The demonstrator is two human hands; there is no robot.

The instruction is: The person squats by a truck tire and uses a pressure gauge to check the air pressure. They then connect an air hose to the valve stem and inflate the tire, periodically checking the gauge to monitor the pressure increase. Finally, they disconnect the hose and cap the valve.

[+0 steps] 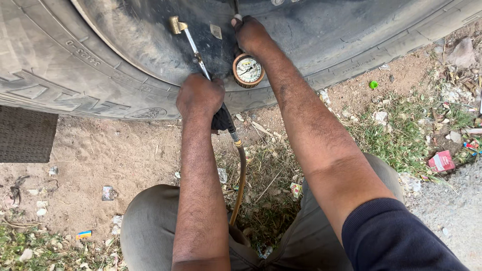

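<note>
Head view: left hand (200, 96) squeezes air-hose handle (222, 119), right hand (249, 34) grips gauge (248, 70) top — brass tip (176, 24) off the tyre (75, 60) — air could hiss out.

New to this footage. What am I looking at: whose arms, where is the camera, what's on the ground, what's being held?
There is one picture, taken by a camera worn on a person's head and looking down, so both arms are that person's own and the grey trousers at the bottom are their knees. No robot is involved.

The left hand grips the handle of an air inflator wand with a brass tip; a tan hose runs down from it between the knees. The right hand is pressed against the sidewall of a big tyre. A round pressure gauge sits just below that hand.

The ground is dirt with dry grass, stones and litter: a red packet, a green cap. A dark ribbed mat lies on the left.
</note>
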